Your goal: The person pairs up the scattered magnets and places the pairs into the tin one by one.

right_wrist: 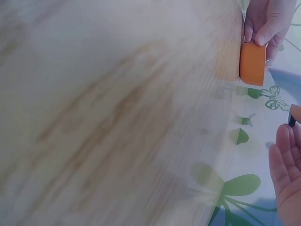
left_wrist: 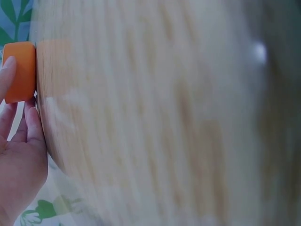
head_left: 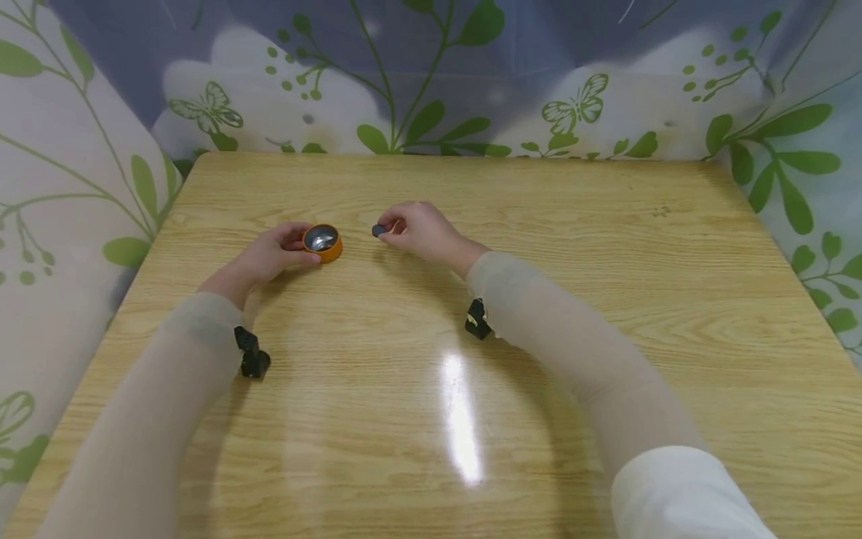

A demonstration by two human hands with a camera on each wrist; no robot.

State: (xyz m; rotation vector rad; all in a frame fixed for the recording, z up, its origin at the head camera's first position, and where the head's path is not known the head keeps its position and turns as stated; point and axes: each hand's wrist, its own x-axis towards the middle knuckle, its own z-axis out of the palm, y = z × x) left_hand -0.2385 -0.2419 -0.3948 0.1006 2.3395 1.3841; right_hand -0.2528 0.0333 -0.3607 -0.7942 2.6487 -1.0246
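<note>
On the left part of the table an orange round dish (head_left: 330, 253) stands upright, with a dark inner rim and a shiny, mirror-like inside. My left hand (head_left: 274, 251) grips it from the left, thumb on the near side and fingers on the far side. The left wrist view shows the dish's smooth orange side (left_wrist: 24, 70) against the thumb. To the right of the dish, a small dark disc (head_left: 378, 230) is pinched between thumb and fingertips of my right hand (head_left: 420, 230), apart from the dish. Only the disc's thin dark edge (right_wrist: 292, 117) shows in the right wrist view.
The wood-grain table (head_left: 417, 322) reflects a bright light strip near its middle. Patterned cloth (head_left: 512, 82) with green leaves and butterflies hangs behind and at both sides. Black wrist cameras (head_left: 252, 355) sit on both sleeves.
</note>
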